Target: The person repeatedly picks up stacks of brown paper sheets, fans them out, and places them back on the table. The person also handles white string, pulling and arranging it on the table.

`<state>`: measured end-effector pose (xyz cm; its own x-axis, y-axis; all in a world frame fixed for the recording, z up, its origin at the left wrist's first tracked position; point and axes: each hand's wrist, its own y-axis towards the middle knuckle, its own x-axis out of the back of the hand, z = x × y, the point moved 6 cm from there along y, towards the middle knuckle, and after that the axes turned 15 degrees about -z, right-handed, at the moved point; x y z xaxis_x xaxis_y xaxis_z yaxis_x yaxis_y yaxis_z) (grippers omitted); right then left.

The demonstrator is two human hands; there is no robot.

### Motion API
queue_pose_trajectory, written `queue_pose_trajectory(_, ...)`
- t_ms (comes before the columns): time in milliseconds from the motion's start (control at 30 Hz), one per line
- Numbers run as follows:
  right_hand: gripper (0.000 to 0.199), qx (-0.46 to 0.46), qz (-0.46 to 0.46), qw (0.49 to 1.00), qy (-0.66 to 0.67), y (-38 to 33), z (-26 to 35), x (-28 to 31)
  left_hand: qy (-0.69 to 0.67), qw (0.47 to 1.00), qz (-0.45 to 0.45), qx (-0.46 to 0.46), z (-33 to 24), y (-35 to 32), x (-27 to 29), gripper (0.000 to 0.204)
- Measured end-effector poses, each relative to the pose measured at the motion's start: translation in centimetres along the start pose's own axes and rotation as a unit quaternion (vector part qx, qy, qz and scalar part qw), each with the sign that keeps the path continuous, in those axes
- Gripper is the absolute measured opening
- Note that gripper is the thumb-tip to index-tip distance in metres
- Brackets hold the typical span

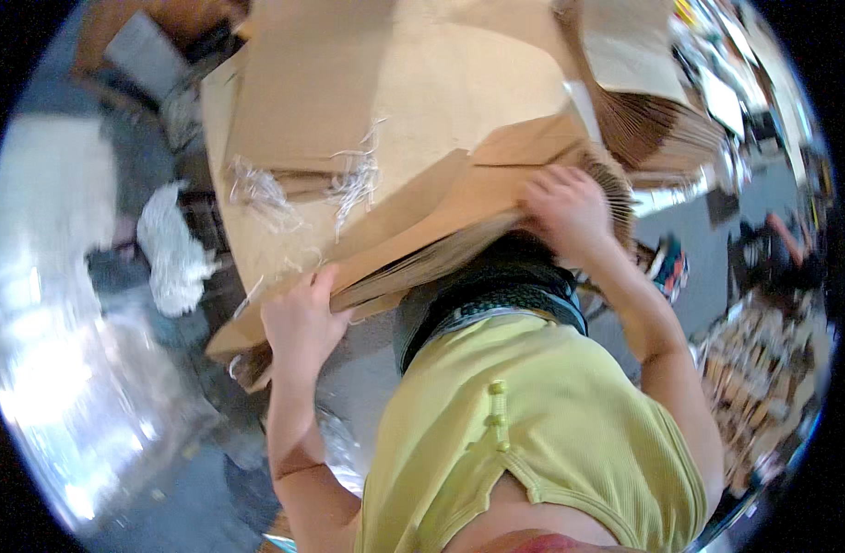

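A long stack of brown paper sheets or flattened bags (395, 240) lies at a slant along the near edge of a pale wooden table (441, 92), its layered edges fanned toward me. My left hand (302, 309) is closed around the stack's lower left end, thumb on top. At its right end my right hand (570, 214) grips the upper side, next to the thick curved layers; its fingers are slightly blurred. Beyond my left hand, flattened brown paper bags (307, 92) with white string handles (353, 180) lie on the table.
Another thick stack of folded brown paper (653, 134) hangs over the table's right edge. White crumpled plastic (173, 249) lies left of the table, beside shiny clear wrapping (100, 405). Many small brown pieces (759, 382) are heaped at the lower right.
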<state>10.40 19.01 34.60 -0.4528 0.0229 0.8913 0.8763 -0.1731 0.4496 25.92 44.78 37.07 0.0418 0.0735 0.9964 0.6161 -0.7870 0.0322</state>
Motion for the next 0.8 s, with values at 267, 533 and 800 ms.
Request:
queue_pose_trajectory(267, 0.080, -0.009, 0.022, 0.974, 0.226, 0.3, -1.1, 2.4, -0.009, 0.997, 0.022, 0.071, -6.9, 3.3, -3.7, 0.102)
queue_pose_trajectory(533, 0.061, -0.552, -0.158, 0.583, 0.575, -14.0, -18.5, -8.8, -0.059, 0.992, -0.102, -0.046, -13.0, 6.4, -2.3, 0.107)
queue_pose_trajectory(800, 0.064, -0.501, -0.028, 0.564, 0.655, -11.2, -14.8, -12.4, -0.023, 0.991, -0.128, -0.042, -12.4, 6.3, -2.5, 0.100)
